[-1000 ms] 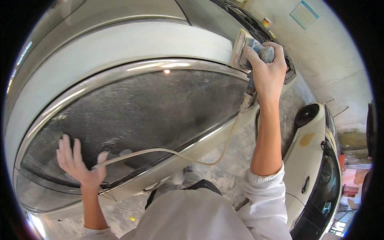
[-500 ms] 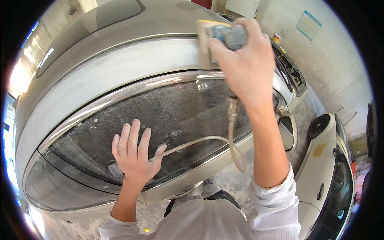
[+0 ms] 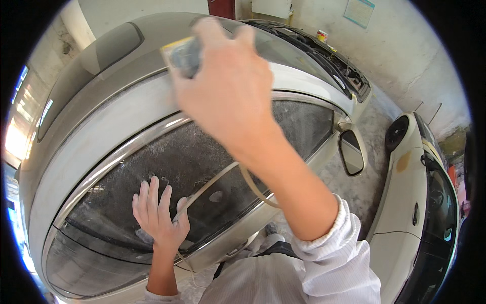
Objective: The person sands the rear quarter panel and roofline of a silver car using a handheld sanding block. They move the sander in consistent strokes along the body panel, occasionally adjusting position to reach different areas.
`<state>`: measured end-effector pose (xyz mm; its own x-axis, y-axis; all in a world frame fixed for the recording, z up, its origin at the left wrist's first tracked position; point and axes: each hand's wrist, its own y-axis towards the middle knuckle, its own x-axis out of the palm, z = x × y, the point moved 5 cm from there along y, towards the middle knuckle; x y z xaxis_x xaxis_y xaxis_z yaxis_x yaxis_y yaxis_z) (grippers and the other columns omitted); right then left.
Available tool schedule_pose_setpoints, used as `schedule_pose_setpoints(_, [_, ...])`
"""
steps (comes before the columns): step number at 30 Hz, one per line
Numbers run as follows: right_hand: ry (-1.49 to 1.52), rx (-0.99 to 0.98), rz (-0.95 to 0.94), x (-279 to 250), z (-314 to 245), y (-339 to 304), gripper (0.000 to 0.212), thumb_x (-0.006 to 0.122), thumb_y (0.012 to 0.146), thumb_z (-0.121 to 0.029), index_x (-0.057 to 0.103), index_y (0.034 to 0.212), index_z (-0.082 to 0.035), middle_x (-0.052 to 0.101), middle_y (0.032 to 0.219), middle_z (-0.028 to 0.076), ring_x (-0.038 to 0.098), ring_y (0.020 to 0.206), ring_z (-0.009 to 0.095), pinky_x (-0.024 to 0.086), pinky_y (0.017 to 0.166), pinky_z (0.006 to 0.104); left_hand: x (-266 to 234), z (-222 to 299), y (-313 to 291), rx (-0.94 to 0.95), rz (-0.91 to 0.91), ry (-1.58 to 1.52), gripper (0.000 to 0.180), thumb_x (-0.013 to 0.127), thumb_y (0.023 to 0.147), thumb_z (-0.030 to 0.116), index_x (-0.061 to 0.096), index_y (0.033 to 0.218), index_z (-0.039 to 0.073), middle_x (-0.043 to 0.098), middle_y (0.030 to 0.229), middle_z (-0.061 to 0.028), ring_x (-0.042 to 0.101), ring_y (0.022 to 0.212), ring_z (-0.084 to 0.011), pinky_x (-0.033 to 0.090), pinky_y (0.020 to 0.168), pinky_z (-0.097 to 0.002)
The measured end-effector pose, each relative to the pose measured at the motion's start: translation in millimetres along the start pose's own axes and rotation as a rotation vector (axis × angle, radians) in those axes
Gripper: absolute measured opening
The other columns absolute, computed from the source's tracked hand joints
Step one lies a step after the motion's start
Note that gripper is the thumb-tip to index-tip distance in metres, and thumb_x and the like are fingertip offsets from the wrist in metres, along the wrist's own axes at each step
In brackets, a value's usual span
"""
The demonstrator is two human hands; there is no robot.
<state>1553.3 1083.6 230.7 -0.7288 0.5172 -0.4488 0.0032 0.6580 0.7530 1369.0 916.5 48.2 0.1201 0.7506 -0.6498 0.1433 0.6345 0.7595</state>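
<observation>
My right hand (image 3: pixel 230 86), slightly blurred, is closed around an air sander (image 3: pixel 186 55) with a blue-grey body and a yellowish pad edge. The sander is over the upper edge of the whitish, sanded roof rail (image 3: pixel 119 106) of a beige car; my hand hides most of its pad. Dust-covered window glass (image 3: pixel 212 142) lies below, and there my left hand (image 3: pixel 161 220) rests with its fingers spread. A pale air hose (image 3: pixel 210 183) runs past the left thumb, then loops behind my right forearm. Whitish dust coats the left fingers.
Chrome trim (image 3: pixel 134 147) borders the window. The car's side mirror (image 3: pixel 351 153) sticks out at the right. Its open engine bay (image 3: pixel 349 73) holds a small can (image 3: pixel 322 36) on the edge. A second pale car (image 3: pixel 402 192) stands to the right, near a wall (image 3: pixel 410 55).
My right hand has carried the sander leftward along the roof rail, away from the windscreen end. The left hand stays on the glass. The whole view has shifted somewhat.
</observation>
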Motion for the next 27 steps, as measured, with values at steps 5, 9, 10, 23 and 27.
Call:
schedule_pose_setpoints(5, [-0.097,0.107,0.061,-24,80,6,0.045,0.083,0.093,-0.035,0.067,0.123,-0.006,0.064,0.111,0.031,0.075,0.09,0.052,0.063,0.081,0.0558,1,3,0,0.004,-0.007,0.028,0.044,0.079,0.1,0.033,0.072,0.135,0.007,0.066,0.155,-0.0232,0.055,0.148,-0.0458,0.032,0.123,-0.063])
schedule_pose_setpoints(9, [-0.158,0.16,0.086,-39,145,4,0.053,0.084,0.09,-0.041,0.07,0.128,-0.007,0.067,0.112,0.032,0.074,0.096,0.053,0.061,0.088,0.0572,2,5,0,0.016,-0.035,0.082,0.049,0.081,0.099,0.037,0.07,0.136,0.006,0.064,0.156,-0.0264,0.053,0.149,-0.0463,0.03,0.124,-0.0643])
schedule_pose_setpoints(10, [-0.15,0.171,0.089,-43,161,3,0.054,0.084,0.086,-0.039,0.07,0.127,-0.006,0.068,0.113,0.031,0.073,0.101,0.051,0.06,0.092,0.0562,2,6,0,0.018,-0.04,0.09,0.05,0.081,0.099,0.038,0.07,0.136,0.005,0.063,0.156,-0.0271,0.052,0.149,-0.0463,0.029,0.124,-0.0646])
schedule_pose_setpoints(23, [-0.124,0.227,0.122,-49,183,0,0.05,0.086,0.087,-0.036,0.071,0.122,-0.005,0.072,0.102,0.023,0.074,0.092,0.037,0.059,0.085,0.0501,1,6,-2,0.06,-0.076,0.088,0.058,0.09,0.093,0.042,0.063,0.132,0.007,0.057,0.16,-0.0319,0.047,0.154,-0.0515,0.029,0.125,-0.0709])
schedule_pose_setpoints(27, [0.04,0.068,0.088,-31,120,-2,0.041,0.08,0.081,-0.007,0.064,0.118,-0.003,0.059,0.11,0.032,0.076,0.08,0.049,0.063,0.073,0.0563,1,5,-1,0.07,-0.089,0.123,0.064,0.088,0.095,0.048,0.062,0.135,0.006,0.057,0.159,-0.0331,0.045,0.155,-0.0514,0.03,0.123,-0.0714])
